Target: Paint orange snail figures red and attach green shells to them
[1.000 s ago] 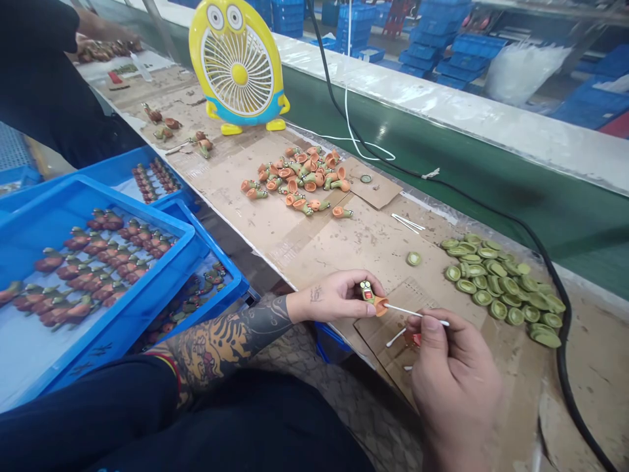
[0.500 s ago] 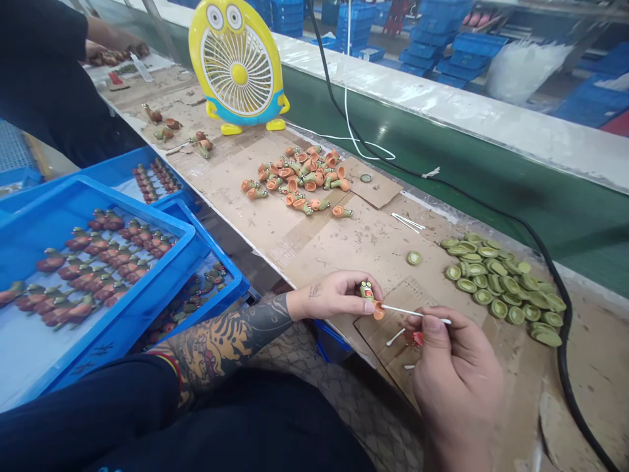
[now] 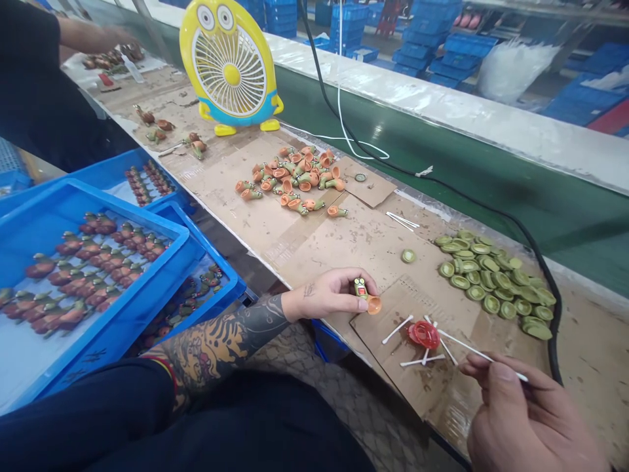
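Observation:
My left hand is closed round a small painted figurine with round eyes, a green body and a hollow orange end turned outward. In my right hand, a white cotton swab is pinched between thumb and fingers. Its far tip lies at the red dish of wet-looking red stuff; whether it dips in, I cannot tell. Several loose swabs lie round the dish on a cardboard piece. Beyond it sits a single green oval cap.
Green oval pieces are heaped at right, beside a black cable. Orange-and-green figurines lie mid-table, near a yellow fan. Blue trays of figurines stand at left. Another person's arm reaches over the table's far end.
My right hand has moved right and towards me, taking the swab from the figurine's orange end to the red dish. My left hand keeps the figurine at nearly the same spot.

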A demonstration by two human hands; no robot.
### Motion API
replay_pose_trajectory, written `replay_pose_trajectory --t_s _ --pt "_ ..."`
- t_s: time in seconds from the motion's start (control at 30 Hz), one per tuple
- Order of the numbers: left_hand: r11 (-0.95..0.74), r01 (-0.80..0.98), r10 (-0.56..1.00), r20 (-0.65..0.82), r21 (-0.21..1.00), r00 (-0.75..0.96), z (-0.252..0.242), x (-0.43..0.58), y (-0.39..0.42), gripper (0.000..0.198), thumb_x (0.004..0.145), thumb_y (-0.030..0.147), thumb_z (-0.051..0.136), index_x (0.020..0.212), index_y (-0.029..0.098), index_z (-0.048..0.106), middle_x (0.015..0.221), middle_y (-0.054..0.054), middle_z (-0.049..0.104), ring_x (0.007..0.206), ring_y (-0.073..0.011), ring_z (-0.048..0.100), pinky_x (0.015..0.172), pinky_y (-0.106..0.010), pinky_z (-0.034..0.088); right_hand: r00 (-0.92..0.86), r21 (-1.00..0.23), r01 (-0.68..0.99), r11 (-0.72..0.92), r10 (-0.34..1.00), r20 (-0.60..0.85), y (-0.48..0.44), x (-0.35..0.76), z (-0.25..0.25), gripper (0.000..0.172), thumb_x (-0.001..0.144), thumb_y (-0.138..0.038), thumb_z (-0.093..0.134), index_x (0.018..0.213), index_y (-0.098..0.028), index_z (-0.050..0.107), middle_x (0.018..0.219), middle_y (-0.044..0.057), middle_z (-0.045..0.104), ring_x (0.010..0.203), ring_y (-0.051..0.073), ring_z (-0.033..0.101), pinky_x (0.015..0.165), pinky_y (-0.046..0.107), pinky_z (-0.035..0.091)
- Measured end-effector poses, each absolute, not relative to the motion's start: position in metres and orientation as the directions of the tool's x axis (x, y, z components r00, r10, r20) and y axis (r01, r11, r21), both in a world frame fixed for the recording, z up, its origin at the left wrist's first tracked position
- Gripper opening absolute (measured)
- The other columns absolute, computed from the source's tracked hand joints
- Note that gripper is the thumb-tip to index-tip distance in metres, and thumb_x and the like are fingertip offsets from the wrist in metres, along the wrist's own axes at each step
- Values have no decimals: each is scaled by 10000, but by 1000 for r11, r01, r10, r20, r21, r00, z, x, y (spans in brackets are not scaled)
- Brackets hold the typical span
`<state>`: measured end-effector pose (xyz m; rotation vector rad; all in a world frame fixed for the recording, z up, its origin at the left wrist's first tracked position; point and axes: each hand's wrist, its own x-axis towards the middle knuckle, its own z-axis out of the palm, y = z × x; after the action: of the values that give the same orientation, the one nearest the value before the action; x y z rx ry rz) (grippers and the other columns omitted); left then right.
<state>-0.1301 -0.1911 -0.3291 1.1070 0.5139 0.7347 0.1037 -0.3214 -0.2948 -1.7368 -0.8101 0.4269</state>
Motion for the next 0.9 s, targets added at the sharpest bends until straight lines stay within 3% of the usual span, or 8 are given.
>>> replay_pose_trajectory --t_s 0.2,0.33,0.47,0.63,0.77,0.9 --pt "231 -259 764 -10 938 645 -326 -130 -192 450 774 437 902 1019 132 680 947 -52 633 854 -167 543 799 -302 444 688 -881 358 -309 725 25 -335 122 -322 535 820 -693 766 992 -187 749 918 73 754 871 232 696 879 372 535" --pt "226 -261 773 -9 938 635 -326 -131 -192 459 772 444 903 1022 132 676 952 -52 642 844 -161 541 785 -292 441 596 -756 565 -332 797 95 -337 132 -335 525 853 -703 672 976 -199 757 957 77 751 868 252 685 828 383 520" --pt "235 -253 777 -25 939 629 -327 -131 -192 459 774 443 901 1033 136 679 951 -46 648 829 -155 545 769 -282 440 525 -689 669 -279 833 172 -331 145 -336 523 872 -693 600 973 -203 753 1052 93 743 997 279 684 955 412 509" --pt "251 -269 775 -26 930 631 -328 -131 -192 448 768 426 906 1022 136 678 936 -41 651 826 -155 560 752 -274 435 562 -542 744 -391 805 191 -298 184 -327 475 903 -593 548 1083 -191 726 1018 119 734 877 289 683 819 424 512" --pt "253 -253 780 -43 934 624 -329 -131 -192 474 762 452 906 1027 134 676 927 -38 650 800 -149 551 733 -273 428 507 -363 832 -421 841 187 -249 224 -326 537 868 -491 542 1214 -117 713 1174 213 710 1101 393 647 930 499 480" --pt "245 -241 785 -46 939 617 -333 -131 -192 507 754 483 909 1036 136 670 911 -26 641 773 -140 537 724 -274 418 423 -258 886 -384 899 115 -216 239 -329 462 901 -385 522 1222 -132 736 1182 197 730 1054 366 670 903 463 483"
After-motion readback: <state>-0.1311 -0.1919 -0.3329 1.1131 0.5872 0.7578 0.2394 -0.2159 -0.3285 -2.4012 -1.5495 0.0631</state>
